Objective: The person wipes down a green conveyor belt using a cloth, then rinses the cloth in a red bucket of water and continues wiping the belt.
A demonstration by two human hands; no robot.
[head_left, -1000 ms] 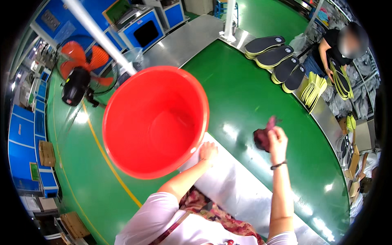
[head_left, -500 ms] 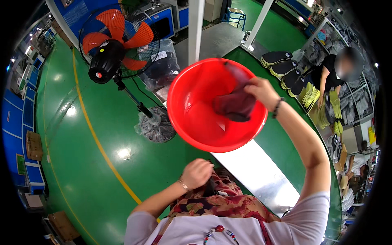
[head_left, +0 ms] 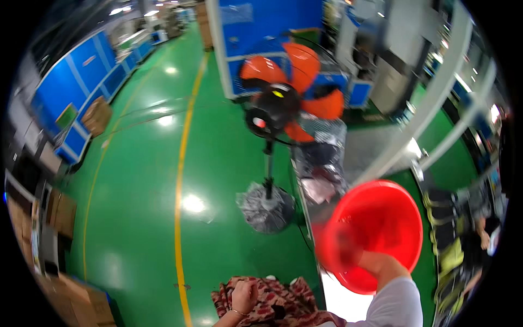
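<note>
A red plastic basin (head_left: 393,218) stands at the right of centre. My right hand (head_left: 348,252) reaches to its near left side, badly smeared by motion. A dark reddish blur lies around the fingers, so I cannot make out whether they grip anything. Over my lap, my left hand (head_left: 244,297) is curled into a fist above a red and beige patterned garment (head_left: 275,297). Nothing shows in that fist, and it is apart from the basin.
A floor fan (head_left: 275,109) with orange blades stands ahead, its base (head_left: 267,210) wrapped in plastic. Beside it lie plastic-bagged dark goods (head_left: 321,155). A slanting white post (head_left: 419,120) rises behind the basin. Cardboard boxes (head_left: 81,300) are at the lower left; another person (head_left: 486,237) is at the right.
My view has swung left, so the fan and basin sit further right in it. The dark maroon cloth my right hand held over the basin is no longer clearly visible. My left hand stays curled.
</note>
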